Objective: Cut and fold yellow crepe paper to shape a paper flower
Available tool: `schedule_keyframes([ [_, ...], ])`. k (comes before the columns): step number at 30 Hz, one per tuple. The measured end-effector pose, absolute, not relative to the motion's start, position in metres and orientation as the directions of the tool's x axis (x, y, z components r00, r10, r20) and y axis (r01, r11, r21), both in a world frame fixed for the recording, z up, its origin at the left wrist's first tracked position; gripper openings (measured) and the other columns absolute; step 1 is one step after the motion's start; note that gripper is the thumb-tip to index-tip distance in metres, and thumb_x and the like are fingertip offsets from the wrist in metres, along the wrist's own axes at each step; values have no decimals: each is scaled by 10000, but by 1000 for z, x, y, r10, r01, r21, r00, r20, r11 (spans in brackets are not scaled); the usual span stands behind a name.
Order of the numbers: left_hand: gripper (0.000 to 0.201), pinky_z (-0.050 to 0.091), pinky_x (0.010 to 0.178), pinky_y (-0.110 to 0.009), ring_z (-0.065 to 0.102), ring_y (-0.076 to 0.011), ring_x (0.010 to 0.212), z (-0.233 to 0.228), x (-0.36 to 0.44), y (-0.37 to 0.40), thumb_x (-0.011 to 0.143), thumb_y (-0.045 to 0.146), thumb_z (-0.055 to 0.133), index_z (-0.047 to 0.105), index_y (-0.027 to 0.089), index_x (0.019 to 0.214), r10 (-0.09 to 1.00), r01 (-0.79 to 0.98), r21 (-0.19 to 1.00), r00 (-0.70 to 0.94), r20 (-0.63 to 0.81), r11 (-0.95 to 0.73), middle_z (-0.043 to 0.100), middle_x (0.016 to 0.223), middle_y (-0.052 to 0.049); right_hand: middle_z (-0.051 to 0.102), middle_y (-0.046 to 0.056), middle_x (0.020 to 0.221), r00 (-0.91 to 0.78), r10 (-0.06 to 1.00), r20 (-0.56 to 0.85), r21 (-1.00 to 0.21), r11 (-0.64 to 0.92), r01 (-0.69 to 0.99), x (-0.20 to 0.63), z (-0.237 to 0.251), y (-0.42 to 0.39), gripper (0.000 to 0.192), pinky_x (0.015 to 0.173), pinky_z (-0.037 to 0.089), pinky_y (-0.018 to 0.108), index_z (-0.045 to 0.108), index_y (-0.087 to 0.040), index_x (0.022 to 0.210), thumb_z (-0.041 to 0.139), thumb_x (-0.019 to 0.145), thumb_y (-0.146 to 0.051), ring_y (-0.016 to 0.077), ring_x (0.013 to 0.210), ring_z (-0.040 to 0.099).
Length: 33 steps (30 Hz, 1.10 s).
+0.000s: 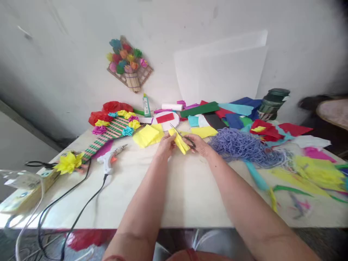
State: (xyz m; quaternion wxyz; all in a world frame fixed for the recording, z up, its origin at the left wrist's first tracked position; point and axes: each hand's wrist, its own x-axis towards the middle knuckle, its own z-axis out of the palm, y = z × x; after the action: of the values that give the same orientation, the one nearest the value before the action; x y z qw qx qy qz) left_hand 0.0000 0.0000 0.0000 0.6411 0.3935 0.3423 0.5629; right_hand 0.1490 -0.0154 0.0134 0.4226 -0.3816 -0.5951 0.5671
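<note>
The left hand (165, 144) and the right hand (199, 144) meet near the middle of the white table (185, 195), both arms reaching forward from the near edge. The left hand is closed around a folded piece of yellow paper (181, 143), which it pinches from the left side. The right hand is closed on a small pair of scissors (181, 135); its fingers are in the handles, and the blades point up and to the left, over the top of the paper. How far the blades are open I cannot tell. The yellow paper sits exactly between the two hands, touching both, and it is lifted a little above the table. It is bright yellow, thin like crepe, folded in several layers into a narrow strip that is tilted down to the right.

Left of the hands lies a white glue gun (110, 159) with a black cord. Just behind the left hand there is another yellow sheet (146, 136), lying flat. To the right of the right hand is a heap of purple shredded strands (241, 146). Farther back, many coloured paper sheets (231, 110) are spread near the wall, and a green glue bottle (146, 105) stands upright.
</note>
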Motion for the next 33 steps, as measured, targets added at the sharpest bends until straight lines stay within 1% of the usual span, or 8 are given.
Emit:
schedule_keyframes([
  [4, 274, 285, 369, -153, 507, -54, 490, -1, -1, 1, 617, 278, 670, 593, 150, 846, 991, -455, 889, 131, 3, 57, 598, 678, 0, 374, -75, 476, -353, 934, 64, -998, 55, -36, 149, 11, -15, 350, 268, 266, 152, 511, -153, 784, 601, 618, -447, 39, 352, 301],
  [9, 259, 297, 378, -154, 510, -55, 493, -2, -1, 1, 624, 278, 670, 589, 153, 836, 988, -465, 883, 151, 5, 66, 612, 701, -6, 400, -61, 478, -368, 928, 52, -998, 39, -44, 150, 13, -18, 315, 294, 286, 163, 502, -165, 726, 564, 651, -465, 53, 373, 341],
  [12, 267, 299, 379, -157, 520, -60, 499, -1, -1, 0, 624, 280, 671, 588, 147, 841, 986, -461, 884, 168, -1, 79, 626, 721, -21, 413, -61, 477, -367, 929, 51, -999, 43, -30, 151, 14, -19, 290, 301, 278, 164, 496, -168, 707, 580, 649, -439, 52, 370, 343],
  [17, 249, 290, 379, -160, 532, -66, 507, 1, -1, -2, 621, 273, 672, 588, 146, 819, 982, -450, 887, 190, -13, 99, 640, 734, -29, 414, -64, 449, -371, 927, 51, -999, 42, -31, 150, 17, -21, 261, 308, 261, 171, 470, -173, 675, 558, 670, -418, 55, 350, 342],
  [23, 238, 281, 378, -157, 526, -63, 504, 3, -1, -4, 630, 275, 668, 593, 146, 815, 978, -435, 895, 208, -9, 101, 625, 687, -16, 411, -69, 427, -354, 934, 54, -999, 50, -20, 149, 17, -20, 247, 310, 241, 179, 463, -176, 658, 551, 671, -407, 55, 331, 334],
  [33, 237, 275, 374, -160, 501, -57, 478, 1, 0, -3, 620, 277, 674, 594, 142, 798, 980, -432, 896, 197, -20, 105, 603, 656, -9, 420, -68, 438, -344, 936, 69, -997, 59, -41, 148, 10, -15, 261, 299, 216, 181, 495, -169, 697, 564, 644, -415, 52, 331, 325],
])
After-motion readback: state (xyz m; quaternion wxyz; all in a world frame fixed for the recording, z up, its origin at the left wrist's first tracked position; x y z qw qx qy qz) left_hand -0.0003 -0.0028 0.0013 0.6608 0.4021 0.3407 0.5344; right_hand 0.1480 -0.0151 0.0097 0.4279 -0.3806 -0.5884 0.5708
